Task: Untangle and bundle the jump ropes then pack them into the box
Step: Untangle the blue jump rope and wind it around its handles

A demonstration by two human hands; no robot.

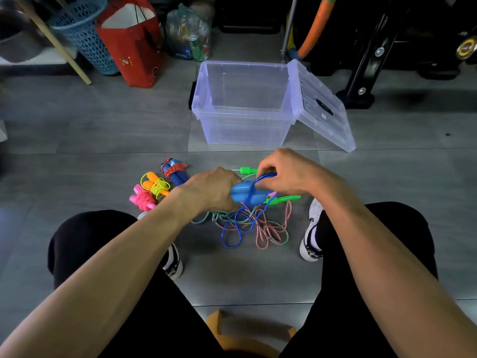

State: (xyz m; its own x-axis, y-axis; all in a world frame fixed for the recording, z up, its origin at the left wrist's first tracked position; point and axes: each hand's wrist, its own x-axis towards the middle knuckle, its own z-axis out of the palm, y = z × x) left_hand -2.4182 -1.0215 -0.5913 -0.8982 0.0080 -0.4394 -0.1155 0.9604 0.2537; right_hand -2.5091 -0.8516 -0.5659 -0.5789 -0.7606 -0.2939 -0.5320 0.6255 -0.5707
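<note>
The fingers of the right hand [286, 174] pinch a loop of the thin blue cord [238, 223] and lead it over the two light blue handles [246, 195], which the left hand [211, 189] grips together, its fingers curled round their left ends. The step in hand seems to be the winding of this blue rope into a bundle. To do it well, I think the left hand should keep both handles pressed side by side, while the right hand lays each turn tight beside the previous one — a loose turn can slip off the smooth plastic. The free part of the cord hangs down and lies on the tangled green and red-white ropes [268, 228] on the floor, so it is better to pull it slowly, or it may catch them. Three finished bundles — pink [143, 200], orange-yellow [156, 186] and dark blue [174, 171] — lie to the left. The clear box [242, 109] stands open on the far side, with nothing inside as far as I can see, its lid [322, 107] leaning on its right
</note>
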